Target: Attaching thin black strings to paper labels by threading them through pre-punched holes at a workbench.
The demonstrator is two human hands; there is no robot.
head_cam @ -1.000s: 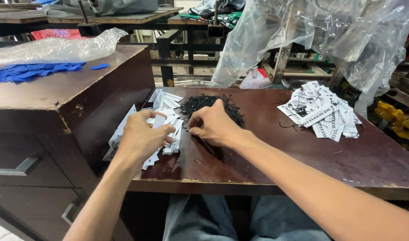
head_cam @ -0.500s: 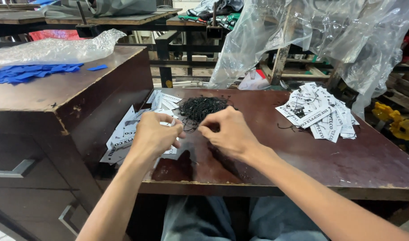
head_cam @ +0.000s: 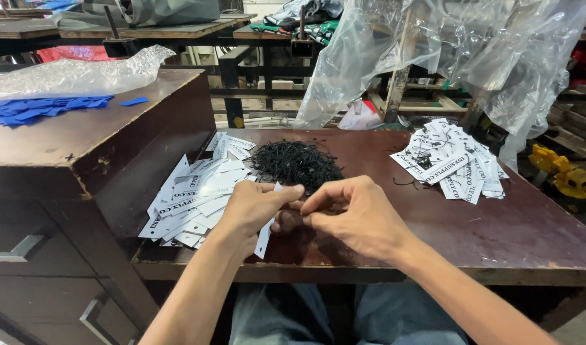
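- The dark wooden table (head_cam: 497,236) is being used as the work surface, lying under and beyond the fingers of both hands.
- The loose heap of white tags (head_cam: 197,191) is lying just left of the left fingers; the stacked white tags (head_cam: 453,163) are lying well right of the right fingers.
- The black string pile (head_cam: 296,163) is sitting just beyond both sets of fingertips.
- A single white tag (head_cam: 265,235) is being pinched by the left hand (head_cam: 251,207), its long axis hanging down and toward the person; that hand is nearer.
- The right hand (head_cam: 357,214) is being pinched shut beside it, apparently on a string, though this cannot be told for certain.
- Compared with a second ago, both hands are being held lifted and nearer the table edge.
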